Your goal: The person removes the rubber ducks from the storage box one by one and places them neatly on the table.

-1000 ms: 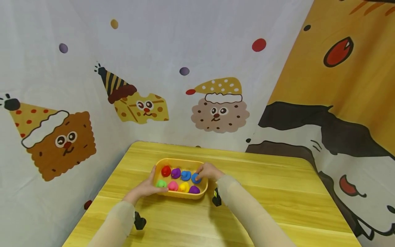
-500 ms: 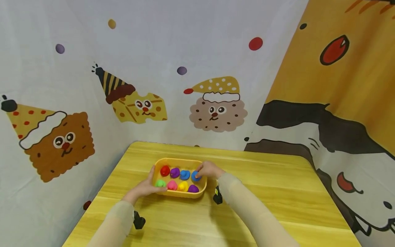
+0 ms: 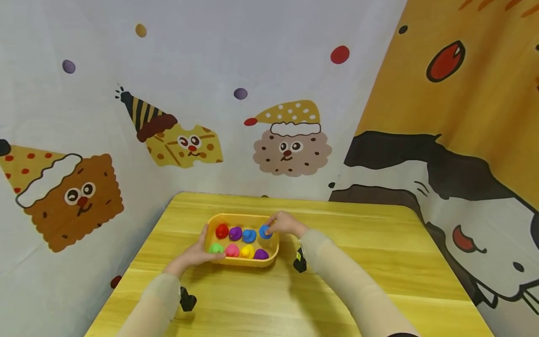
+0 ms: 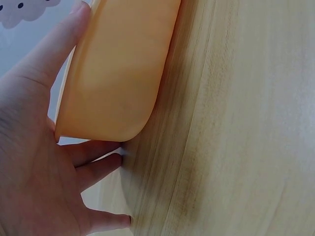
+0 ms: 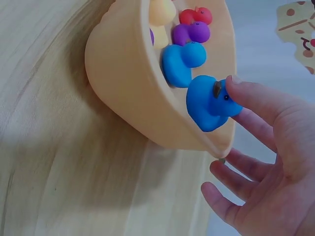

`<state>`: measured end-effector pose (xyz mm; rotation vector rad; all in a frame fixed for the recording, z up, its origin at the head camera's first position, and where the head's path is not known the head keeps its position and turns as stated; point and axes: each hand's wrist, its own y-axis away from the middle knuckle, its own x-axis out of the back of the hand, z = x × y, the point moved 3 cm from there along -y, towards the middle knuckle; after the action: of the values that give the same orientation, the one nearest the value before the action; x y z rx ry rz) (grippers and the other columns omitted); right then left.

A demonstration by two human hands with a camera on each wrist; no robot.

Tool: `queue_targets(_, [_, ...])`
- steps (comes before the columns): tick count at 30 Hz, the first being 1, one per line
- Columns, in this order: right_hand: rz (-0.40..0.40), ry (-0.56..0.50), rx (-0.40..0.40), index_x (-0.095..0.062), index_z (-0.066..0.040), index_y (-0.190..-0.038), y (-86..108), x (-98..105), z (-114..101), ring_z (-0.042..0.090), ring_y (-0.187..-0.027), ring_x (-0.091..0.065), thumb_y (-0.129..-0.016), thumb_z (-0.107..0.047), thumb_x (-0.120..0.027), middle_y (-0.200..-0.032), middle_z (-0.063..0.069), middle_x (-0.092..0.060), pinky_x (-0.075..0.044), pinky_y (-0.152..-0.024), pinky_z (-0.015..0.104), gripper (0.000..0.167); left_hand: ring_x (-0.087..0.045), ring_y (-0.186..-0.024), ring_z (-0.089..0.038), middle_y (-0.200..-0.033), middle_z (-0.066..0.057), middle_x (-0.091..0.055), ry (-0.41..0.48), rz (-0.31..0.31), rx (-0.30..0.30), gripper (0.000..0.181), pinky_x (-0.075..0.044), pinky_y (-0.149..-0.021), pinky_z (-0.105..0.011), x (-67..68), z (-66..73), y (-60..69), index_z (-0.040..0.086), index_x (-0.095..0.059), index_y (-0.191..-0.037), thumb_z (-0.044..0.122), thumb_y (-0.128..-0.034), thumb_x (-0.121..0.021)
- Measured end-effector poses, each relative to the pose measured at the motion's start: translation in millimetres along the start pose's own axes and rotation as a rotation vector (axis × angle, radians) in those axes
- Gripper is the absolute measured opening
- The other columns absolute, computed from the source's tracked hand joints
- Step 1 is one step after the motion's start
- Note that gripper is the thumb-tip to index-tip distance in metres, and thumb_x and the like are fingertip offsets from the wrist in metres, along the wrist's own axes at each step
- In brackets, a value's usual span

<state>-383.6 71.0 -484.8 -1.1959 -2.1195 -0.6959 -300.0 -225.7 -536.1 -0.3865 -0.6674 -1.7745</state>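
A yellow plastic basket stands on the table with small toy ducks in two rows. My left hand holds its left end, thumb along the near rim and fingers at the end wall. At the right end, my right hand pinches a blue duck between thumb and fingers, at rim height in the right wrist view. Left of it in the back row are another blue duck, a purple one and a red one. Green, pink, yellow and purple ducks form the near row.
The wood-grain table extends right of the basket and towards me. Behind it and at the left hangs a white cloth printed with cartoon figures. A black wrist device sits below my left wrist.
My right hand has raised the pinched blue duck slightly, away from its neighbour. My left hand keeps its place on the basket. The head view has shifted a little.
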Motion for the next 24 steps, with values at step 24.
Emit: queue_targets(24, [0.057,-0.055,0.012,-0.073,-0.008,-0.109,17.6,29,-5,0.026,-0.109,-0.059,-0.081,-0.022,-0.079,-0.114,0.004,-0.068,-0.047,-0.094,0.043,0.031,-0.019,-0.135,-0.057,-0.152,-0.038,-0.005,-0.013,-0.022,-0.013,0.126,-0.018,-0.108,-0.066,0.8,1.4,1.1,0.006,0.020,-0.151,0.044,-0.0800,-0.077])
